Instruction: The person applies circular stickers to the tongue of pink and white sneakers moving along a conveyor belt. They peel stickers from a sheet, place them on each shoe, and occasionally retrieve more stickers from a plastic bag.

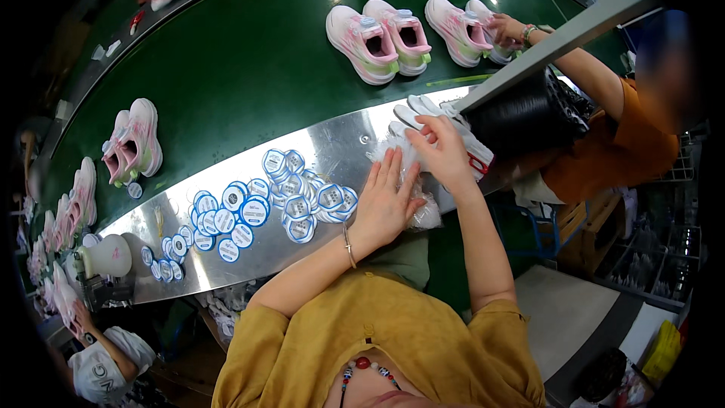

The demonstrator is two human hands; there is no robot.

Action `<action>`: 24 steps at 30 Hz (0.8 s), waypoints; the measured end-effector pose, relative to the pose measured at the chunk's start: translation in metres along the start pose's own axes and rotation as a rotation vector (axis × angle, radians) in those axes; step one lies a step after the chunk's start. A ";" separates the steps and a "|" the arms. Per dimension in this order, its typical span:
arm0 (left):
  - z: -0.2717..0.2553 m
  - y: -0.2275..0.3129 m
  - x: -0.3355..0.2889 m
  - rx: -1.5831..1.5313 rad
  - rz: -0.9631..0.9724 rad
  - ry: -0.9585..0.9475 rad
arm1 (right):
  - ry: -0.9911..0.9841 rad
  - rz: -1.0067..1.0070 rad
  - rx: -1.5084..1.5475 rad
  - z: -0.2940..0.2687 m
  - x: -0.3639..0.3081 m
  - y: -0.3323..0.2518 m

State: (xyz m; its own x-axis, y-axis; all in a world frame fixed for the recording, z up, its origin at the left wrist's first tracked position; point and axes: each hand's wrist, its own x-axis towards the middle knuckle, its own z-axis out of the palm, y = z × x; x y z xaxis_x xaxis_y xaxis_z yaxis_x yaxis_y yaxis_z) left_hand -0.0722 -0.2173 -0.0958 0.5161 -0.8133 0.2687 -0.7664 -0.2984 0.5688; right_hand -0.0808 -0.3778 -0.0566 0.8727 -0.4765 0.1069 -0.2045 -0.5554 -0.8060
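My left hand [387, 204] lies with its fingers stretched out over a clear plastic bag [425, 213] of fine white pieces near the table's edge. Just right of it, my right hand [447, 153] is bent over the top of the bag, thumb and fingers drawn together; whatever they hold, if anything, is too small to make out. Behind the right hand lies a pale work glove [420, 104], partly covered. Left of my hands, many round white tags with blue rims [254, 211] are spread in loose heaps on the metal table [347, 136].
A green conveyor belt [249, 83] runs beyond the table, carrying pink-and-white sneakers [362, 41]. On the right, a co-worker's hand [507, 30] touches one shoe. A slanted metal bar [559, 41] and black bag [521, 117] stand close right. Another person [106, 363] works lower left.
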 end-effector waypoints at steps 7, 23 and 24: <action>-0.002 0.000 -0.001 0.016 0.002 -0.031 | -0.145 -0.533 -0.370 0.028 0.016 -0.003; 0.001 0.003 0.000 0.019 -0.031 -0.042 | -0.305 -0.499 -0.340 0.023 0.013 0.001; 0.001 0.003 0.000 0.022 -0.035 -0.034 | -0.287 -0.484 -0.298 0.025 0.014 0.003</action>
State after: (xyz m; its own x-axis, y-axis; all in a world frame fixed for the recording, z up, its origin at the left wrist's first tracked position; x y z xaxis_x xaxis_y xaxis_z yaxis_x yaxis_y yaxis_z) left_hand -0.0747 -0.2188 -0.0949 0.5302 -0.8183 0.2220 -0.7564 -0.3382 0.5599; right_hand -0.0583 -0.3691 -0.0717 0.9729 0.0548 0.2246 0.1642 -0.8476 -0.5047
